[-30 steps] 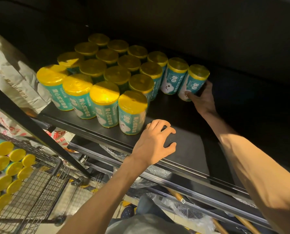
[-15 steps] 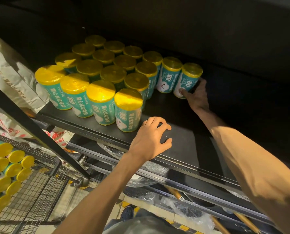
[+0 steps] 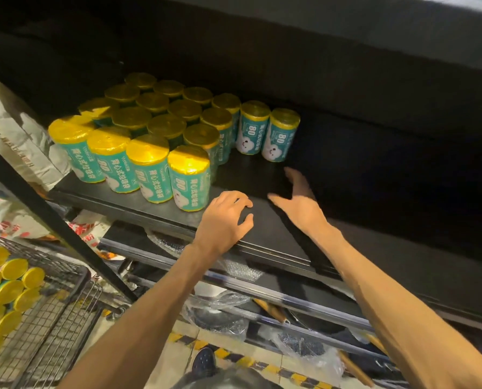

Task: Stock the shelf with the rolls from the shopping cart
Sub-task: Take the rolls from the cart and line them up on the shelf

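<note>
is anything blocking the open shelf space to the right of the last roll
Nothing visible does. The black shelf right of the last roll looks bare, though dim. Both the right hand and the left hand are empty, near the front edge.

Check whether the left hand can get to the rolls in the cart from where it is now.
Probably yes. The left hand rests empty on the shelf edge, and the cart rolls lie below to its left, tops exposed. The slanted black shelf post stands between, so the hand must draw back around it.
</note>
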